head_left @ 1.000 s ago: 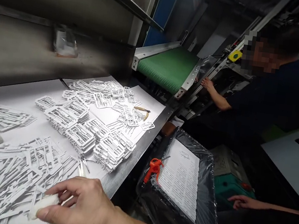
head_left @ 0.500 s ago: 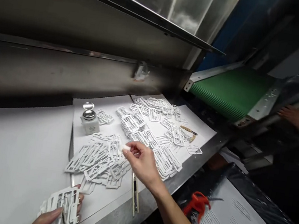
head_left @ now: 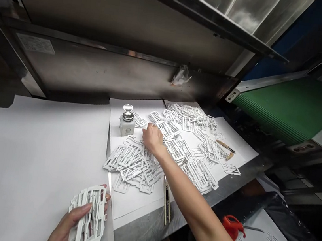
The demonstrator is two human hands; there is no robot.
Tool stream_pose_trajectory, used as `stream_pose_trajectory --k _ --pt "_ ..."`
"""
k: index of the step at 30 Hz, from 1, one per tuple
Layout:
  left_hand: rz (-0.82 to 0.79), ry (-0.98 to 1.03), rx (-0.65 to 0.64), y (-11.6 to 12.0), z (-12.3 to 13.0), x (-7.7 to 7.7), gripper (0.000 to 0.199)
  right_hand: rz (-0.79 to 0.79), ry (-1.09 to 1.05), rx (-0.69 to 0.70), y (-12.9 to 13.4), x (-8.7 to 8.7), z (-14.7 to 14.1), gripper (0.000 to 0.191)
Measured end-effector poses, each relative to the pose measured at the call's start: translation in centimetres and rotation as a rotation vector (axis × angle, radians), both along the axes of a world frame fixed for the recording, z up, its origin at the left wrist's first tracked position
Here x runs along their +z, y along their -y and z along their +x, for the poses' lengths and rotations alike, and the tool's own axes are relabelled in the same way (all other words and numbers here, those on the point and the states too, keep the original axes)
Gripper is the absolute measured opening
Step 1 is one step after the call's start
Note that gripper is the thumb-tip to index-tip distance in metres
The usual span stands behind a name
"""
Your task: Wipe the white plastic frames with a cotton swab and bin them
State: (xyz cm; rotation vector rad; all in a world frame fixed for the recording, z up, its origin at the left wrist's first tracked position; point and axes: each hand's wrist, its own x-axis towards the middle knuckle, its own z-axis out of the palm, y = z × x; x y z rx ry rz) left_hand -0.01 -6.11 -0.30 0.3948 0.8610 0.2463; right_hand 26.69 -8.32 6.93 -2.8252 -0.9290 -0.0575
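Note:
My left hand (head_left: 70,223) grips a stack of white slotted plastic frames (head_left: 92,216), thumb across the top piece and fingertips curled round the far edge. Further off, my right hand (head_left: 152,138) reaches over the piles, fingers bent together and back of the hand turned up; what they hold, if anything, is hidden. Close to its left stands a square white dispenser bottle (head_left: 126,127) with a shiny metal top and its round lid raised. Under and in front of the right wrist lies a loose pile of the same white frames (head_left: 131,162).
More frames lie in heaps to the right (head_left: 201,174) and at the back (head_left: 184,112). A brown-handled tool (head_left: 225,145) and long tweezers (head_left: 167,201) lie on the bench. A red air gun (head_left: 232,226) is at the lower right, a green conveyor belt (head_left: 298,104) beyond.
My right hand has moved away from me towards the bottle; the small white pad it pinched is now out of sight. My left hand still holds its stack. The view has shifted left.

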Motion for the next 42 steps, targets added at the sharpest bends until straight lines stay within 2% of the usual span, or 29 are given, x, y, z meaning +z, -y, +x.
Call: stream_pose_trajectory --k 2,4,7,10,13,17,20,23,27,35,37,39,42 --pt "0.015 -0.004 0.006 -0.5 0.0 -0.1 0.054 -0.005 0.011 0.011 2.9 0.3 -1.5 0.032" --pt "0.042 0.003 0.009 -0.8 0.2 -0.2 0.049 -0.05 -0.013 -0.009 6.8 0.1 -3.7 0.041" --pt "0.065 0.04 0.012 -1.0 1.2 -0.3 0.046 -0.155 -0.044 -0.125 12.4 -1.5 -7.4 0.037" --pt "0.052 0.084 -0.002 -0.7 2.2 -0.1 0.042 -0.187 -0.092 -0.24 15.4 -3.8 -9.5 0.029" --pt "0.041 0.086 -0.012 -0.2 2.8 0.3 0.038 -0.1 -0.213 -0.305 16.4 -5.0 -9.9 0.027" --pt "0.043 0.063 0.008 0.4 3.0 0.7 0.034 0.148 -0.504 -0.311 18.4 -5.4 -9.9 0.021" --pt "0.037 0.05 0.012 0.7 3.2 0.9 0.03 0.308 -0.67 -0.312 20.3 -5.5 -10.4 0.035" --pt "0.032 0.045 0.011 1.1 3.6 1.2 0.023 0.225 -0.599 -0.343 20.7 -5.6 -11.3 0.04" --pt "0.031 0.036 0.029 1.6 4.2 1.9 0.017 0.045 -0.508 -0.331 19.3 -5.3 -12.3 0.035" --pt "0.047 0.047 0.069 2.2 4.6 2.8 0.016 -0.024 -0.416 -0.323 18.1 -5.6 -13.8 0.036" --pt "0.063 0.052 0.097 2.3 4.7 2.9 0.016 0.011 -0.445 -0.309 18.6 -5.8 -13.9 0.035" --pt "0.077 0.073 0.127 2.4 4.6 2.9 0.015 0.124 -0.505 -0.327 19.2 -5.9 -14.0 0.034" --pt "0.086 0.116 0.154 2.5 4.7 2.9 0.013 0.529 -0.707 -0.335 19.8 -5.8 -14.6 0.032"
